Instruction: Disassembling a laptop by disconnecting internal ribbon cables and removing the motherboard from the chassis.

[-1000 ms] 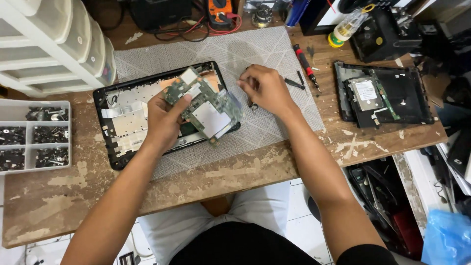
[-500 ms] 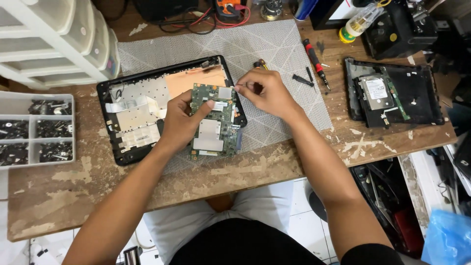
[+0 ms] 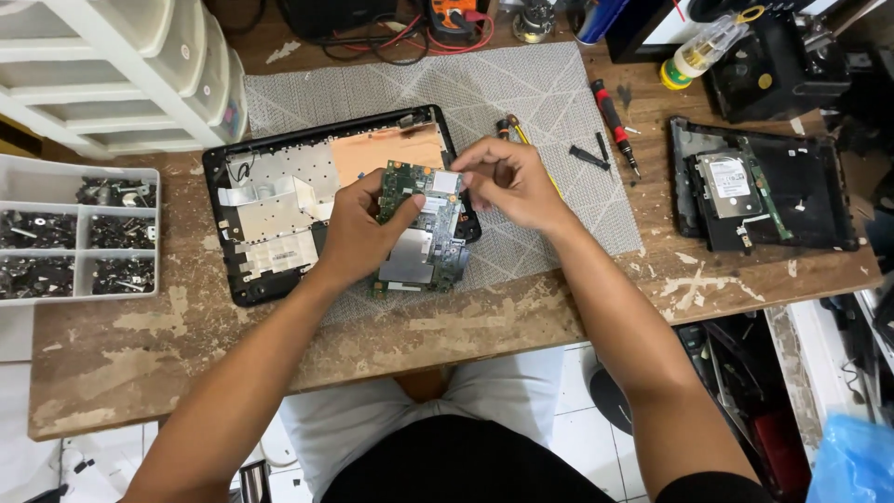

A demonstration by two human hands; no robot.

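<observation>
**Kid:** Head camera looks down at what?

**Helper:** At a worn wooden table (image 3: 140,359) with chipped paint. A grey mat (image 3: 521,93) lies on it, and white tiles show on the floor below.

**Kid:** What do the hands hold?

**Helper:** The left hand (image 3: 358,233) grips one green circuit board (image 3: 419,237) by its left edge, thumb on top. The board is tilted up over the right end of a black laptop shell (image 3: 270,214). The right hand (image 3: 507,182) pinches the board's top corner with bent fingers.

**Kid:** How many other things?

**Helper:** One more black shell (image 3: 801,186) on the right holds a silver drive (image 3: 728,184) with a white label. One red screwdriver (image 3: 613,112) lies on the mat. One clear tray (image 3: 79,233) of dark screws sits on the left. White drawers (image 3: 121,65) stand behind it.
</observation>
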